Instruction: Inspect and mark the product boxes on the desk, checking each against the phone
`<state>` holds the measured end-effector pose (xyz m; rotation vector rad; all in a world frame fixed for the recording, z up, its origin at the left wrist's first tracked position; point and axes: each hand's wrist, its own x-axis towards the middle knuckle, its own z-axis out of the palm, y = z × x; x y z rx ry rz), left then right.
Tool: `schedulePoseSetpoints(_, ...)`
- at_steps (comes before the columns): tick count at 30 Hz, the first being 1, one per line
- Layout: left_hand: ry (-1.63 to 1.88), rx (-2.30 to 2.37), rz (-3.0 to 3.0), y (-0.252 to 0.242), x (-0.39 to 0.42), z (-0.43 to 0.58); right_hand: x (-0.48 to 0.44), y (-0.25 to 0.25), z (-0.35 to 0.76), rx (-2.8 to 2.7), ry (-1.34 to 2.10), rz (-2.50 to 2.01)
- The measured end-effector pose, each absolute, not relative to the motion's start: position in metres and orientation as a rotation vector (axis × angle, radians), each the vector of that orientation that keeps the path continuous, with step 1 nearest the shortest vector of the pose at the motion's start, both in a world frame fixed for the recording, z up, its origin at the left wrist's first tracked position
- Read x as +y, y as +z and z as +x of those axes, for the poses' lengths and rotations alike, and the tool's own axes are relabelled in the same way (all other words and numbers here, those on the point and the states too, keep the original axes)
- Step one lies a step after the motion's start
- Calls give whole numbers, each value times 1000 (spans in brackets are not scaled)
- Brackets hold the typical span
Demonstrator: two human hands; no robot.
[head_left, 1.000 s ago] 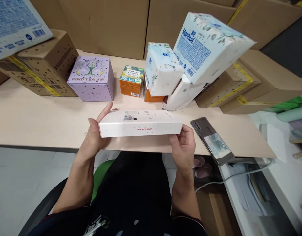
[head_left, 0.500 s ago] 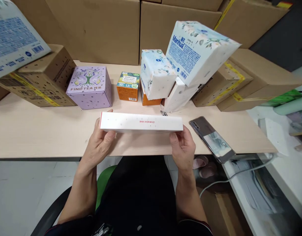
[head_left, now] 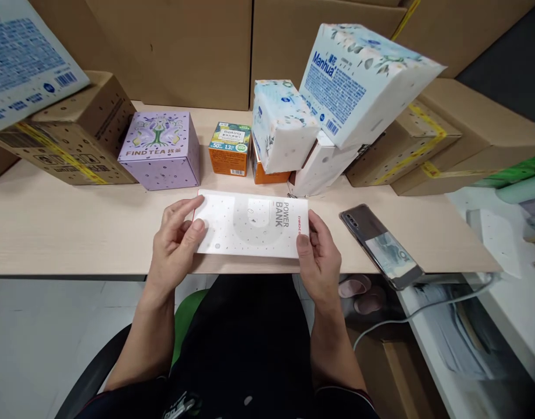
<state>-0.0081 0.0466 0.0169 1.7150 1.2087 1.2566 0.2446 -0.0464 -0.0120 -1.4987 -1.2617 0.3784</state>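
Observation:
A white power bank box (head_left: 250, 227) is held sideways between both hands, its broad printed face turned up toward me, above the front of the table (head_left: 75, 233). My left hand (head_left: 175, 244) grips its left end, thumb on the face and fingers at the edge. The right end sits in my right hand (head_left: 320, 256), with the thumb over the front corner and fingers behind. Beyond it stand a purple tea box (head_left: 160, 151) and an orange and green box (head_left: 229, 149).
Tissue packs (head_left: 285, 128) lean on boxes at the back right. A phone (head_left: 381, 247) lies at the right, jutting over the table's front edge. Cardboard boxes (head_left: 184, 52) wall off the back. A cable (head_left: 424, 306) hangs at the lower right.
The power bank box has been tipped in my hands: its narrow side faced me before, and now its broad face shows. Both hands keep hold of its ends.

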Motion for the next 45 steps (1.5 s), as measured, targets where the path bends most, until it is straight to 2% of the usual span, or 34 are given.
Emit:
schedulePoseSetpoints(12, 1305, 1371, 1847, 16, 42, -3, -43, 2, 259, -1376, -160, -1764)
schedulePoseSetpoints(19, 1219, 1460, 1925, 19, 36, 3, -32, 12, 281, -1632, -144, -2192)
schedulePoseSetpoints(24, 1178, 1523, 2009, 16, 35, 5, -44, 17, 287, -1649, -168, -2163)
schedulePoseSetpoints(27, 1252, 1556, 2063, 14, 35, 5, -60, 25, 297, -1434, -177, -2054)
schedulePoseSetpoints(30, 1567, 1533, 2200, 14, 30, 12, -69, 36, 297, -1084, -112, -1846)
schedulePoseSetpoints(33, 1734, 1214, 2492, 17, 19, 32, -61, 45, 280, -933, 56, -1496)
schedulePoseSetpoints(37, 1676, 778, 2708, 16, 4, 72, -35, 47, 255, -1091, 388, -1249)
schedulePoseSetpoints(41, 1516, 941, 2817, 7, 2, 97, -13, 38, 250, -1227, 584, -1279)
schedulePoseSetpoints(45, 1489, 1010, 2826, -1, 2, 99, -4, 27, 250, -1220, 584, -1432)
